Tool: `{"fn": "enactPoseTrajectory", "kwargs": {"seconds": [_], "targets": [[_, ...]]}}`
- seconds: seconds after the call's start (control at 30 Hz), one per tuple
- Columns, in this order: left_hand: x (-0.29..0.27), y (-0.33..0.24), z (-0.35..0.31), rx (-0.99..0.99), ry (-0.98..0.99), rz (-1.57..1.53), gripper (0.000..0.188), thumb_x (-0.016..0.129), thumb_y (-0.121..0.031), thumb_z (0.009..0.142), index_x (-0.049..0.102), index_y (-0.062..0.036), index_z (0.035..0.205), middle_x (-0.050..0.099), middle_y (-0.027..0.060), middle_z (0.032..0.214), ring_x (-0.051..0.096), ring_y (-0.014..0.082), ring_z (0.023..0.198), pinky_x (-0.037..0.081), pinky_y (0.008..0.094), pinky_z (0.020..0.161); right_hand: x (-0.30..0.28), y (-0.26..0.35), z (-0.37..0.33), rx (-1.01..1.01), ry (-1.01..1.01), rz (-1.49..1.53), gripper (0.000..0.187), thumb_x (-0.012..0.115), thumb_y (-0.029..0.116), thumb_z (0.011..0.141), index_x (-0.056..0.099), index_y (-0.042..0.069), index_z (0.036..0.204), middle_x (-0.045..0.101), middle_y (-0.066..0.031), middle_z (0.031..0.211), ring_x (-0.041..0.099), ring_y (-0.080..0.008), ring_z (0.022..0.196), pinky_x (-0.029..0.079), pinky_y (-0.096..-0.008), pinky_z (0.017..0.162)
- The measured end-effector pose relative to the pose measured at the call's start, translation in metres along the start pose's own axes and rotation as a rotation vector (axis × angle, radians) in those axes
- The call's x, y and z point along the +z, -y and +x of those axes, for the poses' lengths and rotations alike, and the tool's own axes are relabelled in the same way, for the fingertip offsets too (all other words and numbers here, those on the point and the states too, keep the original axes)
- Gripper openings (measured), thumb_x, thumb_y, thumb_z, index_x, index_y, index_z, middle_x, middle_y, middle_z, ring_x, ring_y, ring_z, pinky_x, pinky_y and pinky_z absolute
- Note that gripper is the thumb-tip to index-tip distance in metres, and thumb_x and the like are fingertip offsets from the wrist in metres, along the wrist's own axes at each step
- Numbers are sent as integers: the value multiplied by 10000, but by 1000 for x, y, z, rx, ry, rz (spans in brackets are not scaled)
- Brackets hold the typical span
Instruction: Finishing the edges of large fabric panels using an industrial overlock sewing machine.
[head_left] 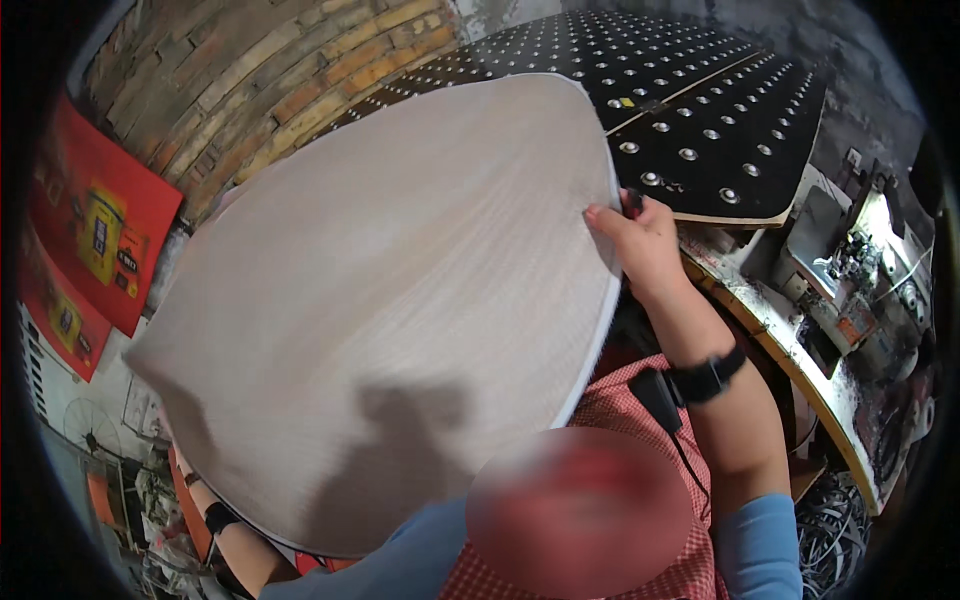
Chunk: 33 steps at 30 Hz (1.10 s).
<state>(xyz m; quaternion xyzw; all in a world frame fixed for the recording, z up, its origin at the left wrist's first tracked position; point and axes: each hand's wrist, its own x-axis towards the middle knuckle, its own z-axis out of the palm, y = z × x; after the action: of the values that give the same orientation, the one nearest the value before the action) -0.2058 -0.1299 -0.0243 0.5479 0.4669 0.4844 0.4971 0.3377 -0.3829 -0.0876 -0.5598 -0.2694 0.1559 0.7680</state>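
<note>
A large pale beige sheet of fabric [380, 240] with a white edge spreads out in front of me, slightly rippled and raised. At its right edge, my right hand [645, 240] is closed, with the thumb on top of the cloth. A small dark object [632, 203] shows at those fingers, too little of it visible to name. My left hand [186, 470] is at the lower left edge, mostly behind the fabric, its fingers hidden. My shadow falls on the lower part of the cloth.
Behind the fabric stands a black board [690, 120] studded with rows of silver domes. A sewing machine [845, 270] sits on a worktable [770, 325] at right. Red printed sheets [120, 220] hang at left beside a brick wall [270, 90]. Dark strips [825, 540] are heaped at lower right.
</note>
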Motion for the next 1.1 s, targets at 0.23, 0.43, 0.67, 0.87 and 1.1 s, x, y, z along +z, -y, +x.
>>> {"fn": "enactPoseTrajectory", "kwargs": {"seconds": [0.23,0.43,0.67,0.87,1.1], "targets": [[54,-2,89,540,-219,547,602,676,-407,787,560,87,1111,624,112,991,591,172,840,458,287,747,-49,63,-72,-247,-215,-172,246,656,99,807,619,-48,1000,633,-37,837,552,-74,715,441,-209,672],[67,-25,204,315,-7,413,583,559,-463,849,529,24,1168,586,151,1096,566,249,996,448,348,844,-92,49,-81,-168,-445,12,266,635,153,840,591,-55,1000,629,-57,867,567,-105,734,451,-243,702],[204,34,199,-315,666,-355,661,560,-544,815,472,-30,1221,541,158,1182,523,296,1089,473,441,855,-100,-14,-108,16,-560,-133,532,613,87,840,372,-65,1289,567,-151,1065,588,-182,892,498,-289,768],[224,107,251,-102,494,83,443,560,-162,808,462,24,1198,545,166,1166,540,313,1054,443,428,907,-126,-17,-91,-227,-647,-242,590,536,8,853,251,-59,1366,412,-224,1287,508,-232,1093,441,-314,909],[238,99,177,-195,335,-17,511,518,-122,716,448,11,1204,526,161,1172,532,320,1042,462,439,881,-176,-12,-82,-85,-769,161,554,568,5,832,324,-97,1319,477,-191,1243,514,-182,1067,423,-275,904]]}}
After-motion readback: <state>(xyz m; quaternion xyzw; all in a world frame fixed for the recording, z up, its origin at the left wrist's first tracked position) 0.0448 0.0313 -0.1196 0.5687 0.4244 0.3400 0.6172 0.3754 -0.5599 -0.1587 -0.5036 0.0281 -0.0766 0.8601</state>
